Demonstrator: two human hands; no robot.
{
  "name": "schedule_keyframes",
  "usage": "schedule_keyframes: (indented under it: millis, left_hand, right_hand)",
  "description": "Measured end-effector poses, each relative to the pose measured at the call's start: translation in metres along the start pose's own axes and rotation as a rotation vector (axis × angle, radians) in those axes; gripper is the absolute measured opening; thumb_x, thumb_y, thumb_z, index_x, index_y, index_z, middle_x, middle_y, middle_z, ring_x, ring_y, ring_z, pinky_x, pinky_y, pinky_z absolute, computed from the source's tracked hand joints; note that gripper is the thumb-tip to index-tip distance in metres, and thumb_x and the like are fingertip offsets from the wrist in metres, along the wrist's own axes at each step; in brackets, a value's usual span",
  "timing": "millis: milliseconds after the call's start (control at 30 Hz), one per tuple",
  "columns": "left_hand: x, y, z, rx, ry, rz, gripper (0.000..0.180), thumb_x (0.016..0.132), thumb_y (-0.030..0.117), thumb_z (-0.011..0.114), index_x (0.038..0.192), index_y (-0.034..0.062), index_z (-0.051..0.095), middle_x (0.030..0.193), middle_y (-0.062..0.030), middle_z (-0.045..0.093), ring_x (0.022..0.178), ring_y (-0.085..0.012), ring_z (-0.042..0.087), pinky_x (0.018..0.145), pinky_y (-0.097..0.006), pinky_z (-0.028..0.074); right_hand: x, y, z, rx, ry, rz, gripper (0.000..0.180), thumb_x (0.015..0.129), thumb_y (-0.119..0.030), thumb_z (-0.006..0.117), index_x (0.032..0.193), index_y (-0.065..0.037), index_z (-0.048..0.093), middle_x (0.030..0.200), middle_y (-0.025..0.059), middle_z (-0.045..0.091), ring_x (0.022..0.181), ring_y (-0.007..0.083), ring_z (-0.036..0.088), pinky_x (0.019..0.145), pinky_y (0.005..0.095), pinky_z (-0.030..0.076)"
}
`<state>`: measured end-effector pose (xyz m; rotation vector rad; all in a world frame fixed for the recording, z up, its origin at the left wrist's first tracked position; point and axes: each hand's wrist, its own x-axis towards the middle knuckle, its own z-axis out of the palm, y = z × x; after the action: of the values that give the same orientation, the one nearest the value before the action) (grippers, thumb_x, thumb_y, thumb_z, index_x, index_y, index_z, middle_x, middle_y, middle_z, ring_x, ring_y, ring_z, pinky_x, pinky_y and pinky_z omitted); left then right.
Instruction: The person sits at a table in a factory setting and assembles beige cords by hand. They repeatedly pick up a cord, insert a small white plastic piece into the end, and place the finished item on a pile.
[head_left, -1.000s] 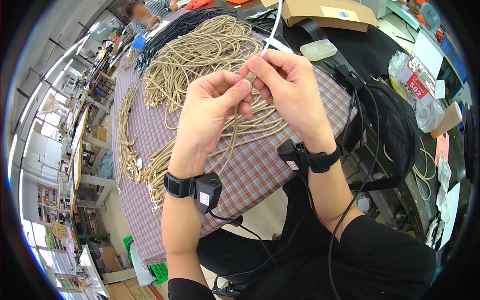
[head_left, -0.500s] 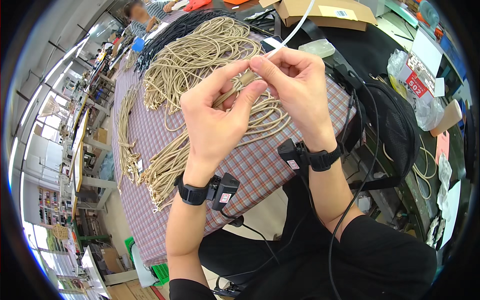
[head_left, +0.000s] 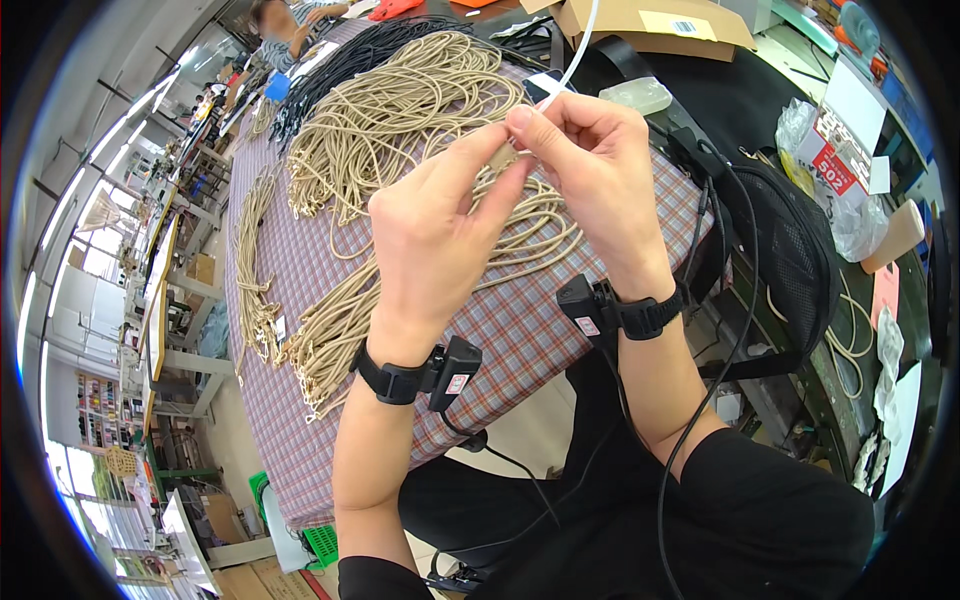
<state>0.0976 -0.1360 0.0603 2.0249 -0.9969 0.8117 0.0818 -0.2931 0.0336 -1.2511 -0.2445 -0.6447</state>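
Observation:
My left hand [head_left: 430,235] pinches a small tan cord piece [head_left: 504,156] between thumb and forefinger; most of it is covered by the fingers. Right against it, my right hand [head_left: 608,185] is closed with thumb and forefinger together. From those right fingers a thin white strip [head_left: 578,65] runs up past the top edge. Both hands are raised over a table with a checked cloth [head_left: 500,345]. Below and beyond them lie a large heap of tan cords [head_left: 395,100] and a nearer tan bundle [head_left: 335,330] with metal-looking ends.
Black cords [head_left: 345,65] lie behind the tan heap, and a narrow tan bundle [head_left: 253,265] along the left. At right are a black mesh bag [head_left: 785,255], a clear plastic block [head_left: 636,96] and a cardboard box [head_left: 650,30]. Another person [head_left: 280,35] sits at far left.
My left hand has turned and its fingers have closed further over the tan piece, which shows less now. The white strip has swung slightly left at the top.

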Motion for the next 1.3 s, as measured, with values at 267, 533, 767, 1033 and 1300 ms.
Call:
schedule_keyframes:
  millis: [267,533,767,1033,1300]
  left_hand:
    - [-0.003,-0.003,0.002,-0.054,0.043,-0.033,0.023,0.086,0.006,0.085,0.108,0.0043,0.080,0.079,-0.0066,0.072,0.053,-0.0110,0.052,0.049,-0.028,0.041]
    - [-0.006,-0.002,0.004,-0.269,0.080,-0.206,0.018,0.085,0.000,0.084,0.103,0.0007,0.080,0.069,0.0029,0.060,0.053,-0.0019,0.039,0.047,-0.022,0.027]
    - [-0.008,-0.008,0.008,-0.257,0.140,-0.185,0.011,0.084,0.000,0.083,0.093,0.0011,0.076,0.075,0.0001,0.068,0.051,-0.0018,0.044,0.045,-0.022,0.028]
    - [-0.006,-0.005,0.002,-0.169,0.053,-0.114,0.015,0.085,0.001,0.082,0.098,0.0015,0.075,0.077,-0.0038,0.071,0.050,-0.0064,0.048,0.045,-0.025,0.032]
    - [-0.003,0.007,-0.001,0.013,-0.027,-0.076,0.024,0.090,0.011,0.082,0.114,0.0072,0.080,0.080,-0.0077,0.075,0.050,-0.0123,0.053,0.048,-0.030,0.040]
  right_hand:
    - [0.001,0.000,0.000,0.029,-0.025,-0.008,0.021,0.099,-0.012,0.076,0.083,0.003,0.075,0.069,-0.0037,0.066,0.062,-0.0005,0.050,0.054,0.0200,0.036]
    - [0.000,0.001,-0.003,0.065,-0.020,0.015,0.022,0.098,-0.012,0.077,0.083,0.003,0.075,0.069,-0.0051,0.065,0.063,-0.0013,0.049,0.055,0.0203,0.035]
    - [0.002,0.006,-0.001,0.012,-0.011,-0.024,0.023,0.097,-0.013,0.078,0.081,0.002,0.074,0.066,-0.0071,0.061,0.062,-0.0016,0.045,0.053,0.0203,0.031]
    - [0.000,0.002,-0.001,0.008,0.004,-0.016,0.023,0.097,-0.013,0.078,0.081,0.002,0.073,0.066,-0.0076,0.059,0.062,-0.0016,0.044,0.053,0.0207,0.031]
    - [0.002,0.002,-0.004,0.034,-0.040,-0.036,0.021,0.098,-0.011,0.077,0.081,0.002,0.073,0.067,-0.0074,0.060,0.062,-0.0017,0.045,0.053,0.0205,0.031]
